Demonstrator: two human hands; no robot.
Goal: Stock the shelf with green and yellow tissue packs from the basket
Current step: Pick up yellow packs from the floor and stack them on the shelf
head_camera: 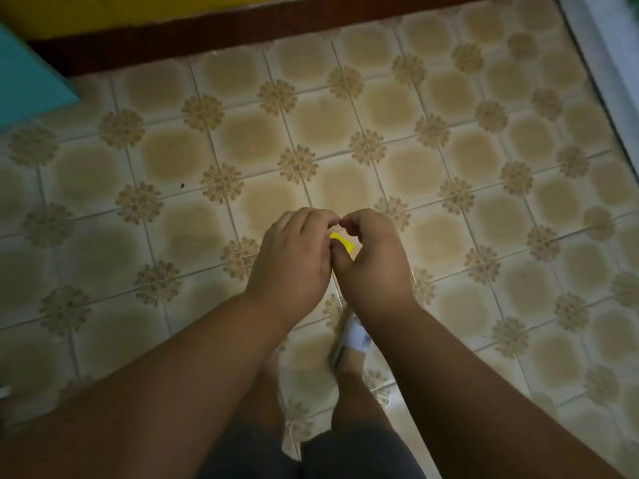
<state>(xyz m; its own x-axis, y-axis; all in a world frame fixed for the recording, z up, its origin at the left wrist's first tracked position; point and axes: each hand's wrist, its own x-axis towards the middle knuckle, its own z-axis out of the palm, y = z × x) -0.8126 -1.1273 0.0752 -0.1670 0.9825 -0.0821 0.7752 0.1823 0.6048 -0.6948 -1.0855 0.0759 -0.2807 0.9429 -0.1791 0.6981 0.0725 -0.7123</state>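
Observation:
My left hand and my right hand are held close together over the tiled floor, with fingers curled and fingertips nearly meeting. Between them shows a small corner of a yellow tissue pack; most of it is hidden behind the hands. Both hands seem to hold it. No basket or shelf board with packs is in view.
Patterned beige floor tiles fill the view. A teal panel juts in at the upper left. A dark brown skirting with yellow above runs along the top. A white edge borders the right. My sandalled foot stands below the hands.

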